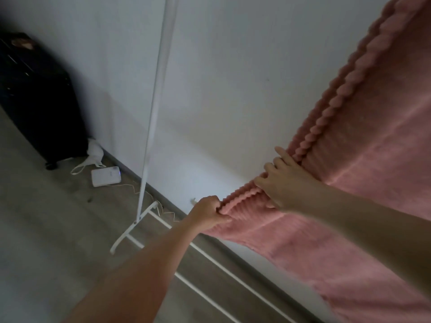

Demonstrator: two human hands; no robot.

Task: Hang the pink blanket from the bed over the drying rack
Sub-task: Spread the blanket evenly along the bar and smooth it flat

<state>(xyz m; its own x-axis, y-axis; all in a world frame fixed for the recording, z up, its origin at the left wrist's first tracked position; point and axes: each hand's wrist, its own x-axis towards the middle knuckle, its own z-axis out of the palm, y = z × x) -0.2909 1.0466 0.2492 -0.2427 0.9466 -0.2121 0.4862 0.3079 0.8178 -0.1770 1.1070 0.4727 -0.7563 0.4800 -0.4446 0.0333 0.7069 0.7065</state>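
Pink fleece blanket with a bobble-trimmed edge (363,159): hangs at the right of the view, in front of a white wall (233,78); its top is out of view. Left hand (207,213): fist closed round the blanket's lower corner. Right hand (283,183): fingers curled over the trimmed edge just above, gripping it. White metal drying rack (154,113): upright pole and floor rails beside and under the blanket. Black suitcase (39,101), white flat box (106,176), white cloth bag (94,155): on the grey wood-look floor (46,229) by the wall, well apart from the blanket.
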